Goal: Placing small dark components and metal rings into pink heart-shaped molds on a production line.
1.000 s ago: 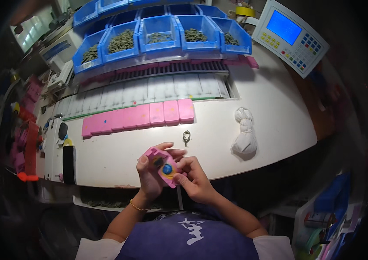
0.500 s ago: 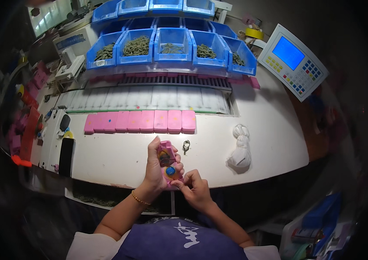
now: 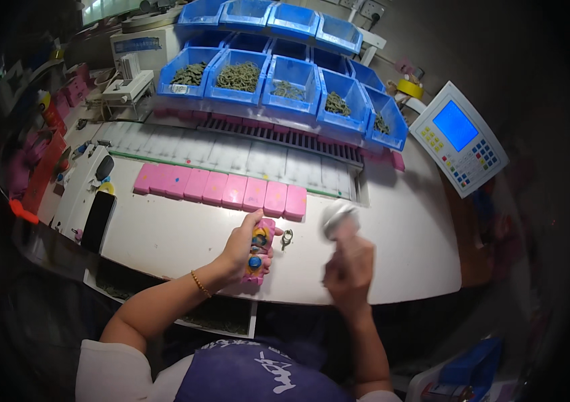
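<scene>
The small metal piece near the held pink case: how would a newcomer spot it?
Start at the row of pink cases lying on the white table. Below its right end, the left hand holds another pink case. Just right of that lies the small metal piece, alone, grey and ring-shaped, unlike anything pink nearby.

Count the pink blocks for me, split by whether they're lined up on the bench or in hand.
Pink blocks in the row on the white bench: 8, from the left end to the right end
Pink block held in the left hand: 1
Total: 9
The right hand is blurred and holds something white, not a pink block.
</scene>
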`<state>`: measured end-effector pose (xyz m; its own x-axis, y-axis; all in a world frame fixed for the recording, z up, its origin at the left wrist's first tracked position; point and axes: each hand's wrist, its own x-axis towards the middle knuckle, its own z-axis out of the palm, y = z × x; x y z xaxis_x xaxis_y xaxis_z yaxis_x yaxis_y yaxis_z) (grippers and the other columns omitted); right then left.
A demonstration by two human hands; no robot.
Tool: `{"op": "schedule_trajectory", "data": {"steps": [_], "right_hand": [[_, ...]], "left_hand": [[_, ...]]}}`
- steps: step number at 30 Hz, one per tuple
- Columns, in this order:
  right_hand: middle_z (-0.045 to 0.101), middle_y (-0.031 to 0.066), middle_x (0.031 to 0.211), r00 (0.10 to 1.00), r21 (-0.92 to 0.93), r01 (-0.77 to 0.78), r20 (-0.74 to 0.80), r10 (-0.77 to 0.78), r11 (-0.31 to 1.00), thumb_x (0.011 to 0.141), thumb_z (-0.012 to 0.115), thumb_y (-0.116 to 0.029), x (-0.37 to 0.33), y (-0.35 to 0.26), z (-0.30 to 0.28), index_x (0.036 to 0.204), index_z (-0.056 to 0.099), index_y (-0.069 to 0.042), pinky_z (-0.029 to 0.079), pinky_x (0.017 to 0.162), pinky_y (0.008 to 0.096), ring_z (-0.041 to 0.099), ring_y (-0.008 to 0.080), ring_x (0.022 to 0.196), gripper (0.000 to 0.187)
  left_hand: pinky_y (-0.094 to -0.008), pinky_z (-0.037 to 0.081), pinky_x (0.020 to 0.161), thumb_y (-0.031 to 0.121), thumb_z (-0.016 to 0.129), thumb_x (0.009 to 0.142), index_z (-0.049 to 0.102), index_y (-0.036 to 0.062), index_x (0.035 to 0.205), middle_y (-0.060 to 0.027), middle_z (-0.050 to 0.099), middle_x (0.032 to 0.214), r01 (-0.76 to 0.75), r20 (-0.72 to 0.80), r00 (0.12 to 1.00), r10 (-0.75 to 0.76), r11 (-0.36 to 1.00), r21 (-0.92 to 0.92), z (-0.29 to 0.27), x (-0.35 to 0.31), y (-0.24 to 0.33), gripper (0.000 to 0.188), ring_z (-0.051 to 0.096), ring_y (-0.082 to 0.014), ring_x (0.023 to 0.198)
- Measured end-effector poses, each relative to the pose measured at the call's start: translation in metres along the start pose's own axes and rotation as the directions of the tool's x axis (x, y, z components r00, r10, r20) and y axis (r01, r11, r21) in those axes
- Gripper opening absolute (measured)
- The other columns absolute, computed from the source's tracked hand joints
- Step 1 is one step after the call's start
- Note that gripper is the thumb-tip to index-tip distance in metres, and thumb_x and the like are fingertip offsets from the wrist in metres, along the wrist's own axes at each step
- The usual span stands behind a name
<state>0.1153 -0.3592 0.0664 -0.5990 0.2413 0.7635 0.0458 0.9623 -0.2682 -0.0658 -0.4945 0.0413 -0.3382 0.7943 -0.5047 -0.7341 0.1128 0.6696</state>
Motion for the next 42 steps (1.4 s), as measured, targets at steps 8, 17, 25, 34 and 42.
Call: {"op": "schedule_trajectory", "data": {"steps": [8,17,25,34,42], "right_hand": [[0.06,-0.0031,0.135,0.948,0.068,0.221,0.22,-0.231,0.973,0.072,0.064,-0.001,0.02,-0.035,0.014,0.126,0.065,-0.013,0.048,0.07,0.0328,0.052,0.0223,0.078,0.056],[0.063,-0.0006,0.131,0.947,0.2,0.027,0.308,-0.089,0.979,0.066,0.066,-0.001,-0.002,-0.058,0.008,0.124,0.066,-0.01,0.05,0.068,0.0328,0.053,0.0247,0.071,0.059],[0.064,0.001,0.131,0.842,0.262,-0.071,0.533,-0.083,0.962,0.064,0.066,0.001,-0.015,-0.051,-0.005,0.124,0.067,-0.015,0.05,0.071,0.0332,0.055,0.0255,0.073,0.063],[0.064,0.0082,0.115,0.961,0.036,0.147,0.232,-0.151,0.988,0.067,0.07,-0.001,-0.043,-0.043,0.016,0.115,0.068,-0.01,0.052,0.075,0.0377,0.06,0.0273,0.083,0.048],[0.063,0.0133,0.105,0.973,0.204,0.229,-0.057,-0.222,0.952,0.077,0.068,-0.001,-0.036,-0.033,0.041,0.11,0.063,0.0,0.058,0.067,0.0358,0.067,0.0282,0.081,0.034]], "left_hand": [[-0.033,0.05,0.041,0.06,0.043,0.095,0.064,0.0073,0.088,-0.0057,0.059,0.064,0.015,0.012,1.0,-0.015,1.0,-0.016,0.008,-0.008,0.003,0.057,0.058,-0.0168,0.046],[-0.0324,0.055,0.068,0.053,0.046,0.098,0.065,-0.0001,0.095,-0.0109,0.068,0.084,-0.143,-0.007,0.99,0.143,0.99,-0.017,0.005,0.005,0.0,0.056,0.064,-0.0188,0.069],[-0.0288,0.054,0.063,0.053,0.048,0.097,0.064,0.0008,0.092,-0.0104,0.065,0.084,-0.185,-0.075,0.978,0.193,0.977,0.108,0.019,-0.006,-0.01,0.055,0.062,-0.0177,0.068],[-0.0367,0.055,0.054,0.065,0.046,0.093,0.061,-0.0009,0.096,-0.0094,0.058,0.077,0.039,0.021,0.999,-0.036,0.987,-0.155,0.021,-0.004,-0.01,0.068,0.059,-0.0196,0.057],[-0.0275,0.052,0.074,0.059,0.04,0.1,0.066,-0.0004,0.103,-0.009,0.063,0.084,-0.17,0.026,0.985,0.169,0.983,0.068,0.03,-0.027,-0.021,0.065,0.061,-0.0151,0.076]]}}
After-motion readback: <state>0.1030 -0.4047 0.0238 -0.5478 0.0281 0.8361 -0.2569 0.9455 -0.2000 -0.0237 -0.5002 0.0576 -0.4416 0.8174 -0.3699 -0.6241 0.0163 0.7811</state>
